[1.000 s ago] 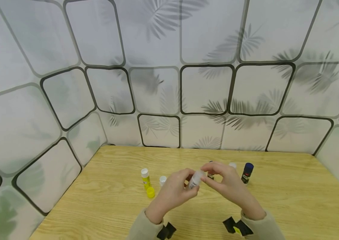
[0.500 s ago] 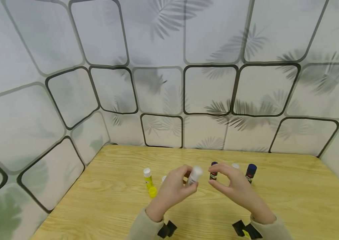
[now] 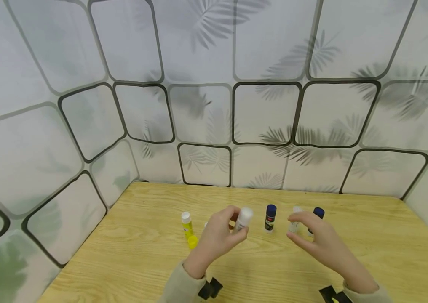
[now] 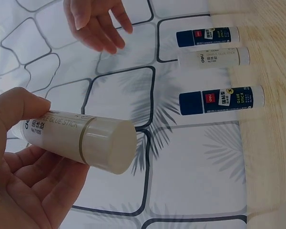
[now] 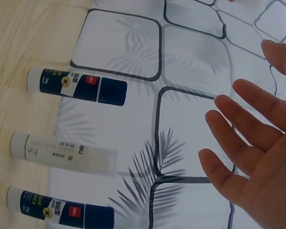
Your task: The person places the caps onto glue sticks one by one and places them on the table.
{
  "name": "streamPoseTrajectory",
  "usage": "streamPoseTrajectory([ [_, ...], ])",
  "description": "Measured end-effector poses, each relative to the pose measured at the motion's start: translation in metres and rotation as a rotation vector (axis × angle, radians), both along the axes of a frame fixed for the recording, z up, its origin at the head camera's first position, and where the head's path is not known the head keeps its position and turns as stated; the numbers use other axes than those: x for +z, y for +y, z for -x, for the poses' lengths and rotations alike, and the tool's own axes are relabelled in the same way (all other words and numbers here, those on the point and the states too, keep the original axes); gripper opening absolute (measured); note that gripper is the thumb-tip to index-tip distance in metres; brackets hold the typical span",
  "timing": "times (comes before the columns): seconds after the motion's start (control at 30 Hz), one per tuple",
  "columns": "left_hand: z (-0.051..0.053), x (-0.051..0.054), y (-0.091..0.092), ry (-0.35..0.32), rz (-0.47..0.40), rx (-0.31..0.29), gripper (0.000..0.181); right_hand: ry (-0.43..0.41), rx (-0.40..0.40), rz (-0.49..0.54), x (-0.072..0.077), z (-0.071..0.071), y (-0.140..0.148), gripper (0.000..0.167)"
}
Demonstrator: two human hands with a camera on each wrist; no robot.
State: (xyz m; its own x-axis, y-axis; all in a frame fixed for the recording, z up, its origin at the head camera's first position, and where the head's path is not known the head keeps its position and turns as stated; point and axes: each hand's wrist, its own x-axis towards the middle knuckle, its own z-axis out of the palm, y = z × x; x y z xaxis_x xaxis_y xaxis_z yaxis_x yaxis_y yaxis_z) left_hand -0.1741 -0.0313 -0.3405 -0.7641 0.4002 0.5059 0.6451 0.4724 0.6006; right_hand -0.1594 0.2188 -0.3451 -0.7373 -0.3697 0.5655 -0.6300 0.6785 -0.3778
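Note:
My left hand [image 3: 218, 233] grips a white glue stick [image 4: 62, 138] between thumb and fingers, tilted, with its cap end pointing up and away. My right hand [image 3: 322, 237] holds nothing; its fingers are apart and gently bent in the right wrist view. It hovers in front of a standing translucent white glue stick [image 5: 66, 153], which shows between thumb and fingers in the head view. A navy glue stick [image 3: 270, 219] stands to the left of that one. Another navy glue stick [image 3: 318, 212] is on its right, partly covered by the right hand.
A yellow glue stick [image 3: 186, 225] with a white top stands left of the left hand on the wooden table [image 3: 130, 244]. Beside its base sits a yellow cap [image 3: 193, 241]. A white item is mostly hidden behind the left hand. A patterned curtain [image 3: 206, 164] borders the table.
My right hand was at the tip of the held glue stick, then came away and moved right toward the standing glue sticks. The left hand keeps its grip, with the stick more upright.

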Motion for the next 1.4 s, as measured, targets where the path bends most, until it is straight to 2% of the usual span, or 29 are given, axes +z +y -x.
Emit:
streamPoseTrajectory([
  [0.3,0.001,-0.001,-0.001,0.000,-0.015,-0.001,0.025,0.024,-0.018,-0.035,-0.009,0.001,0.010,0.029],
  [0.53,0.004,-0.003,0.000,0.013,-0.036,0.010,0.024,0.018,0.005,-0.031,-0.011,0.001,0.007,0.029],
  [0.7,0.007,-0.005,0.003,0.024,-0.049,0.023,0.024,-0.042,0.003,-0.027,-0.010,0.001,0.006,0.029],
  [0.87,0.012,-0.008,0.007,0.038,-0.059,0.037,0.025,-0.109,0.004,-0.028,-0.009,0.001,0.004,0.029],
  [1.07,0.020,-0.009,0.013,0.059,-0.057,0.055,0.026,-0.127,0.002,-0.030,-0.008,0.001,0.002,0.029],
  [1.4,0.036,-0.008,0.029,0.073,-0.176,0.094,0.022,-0.143,0.002,-0.030,-0.010,0.001,0.001,0.029],
])
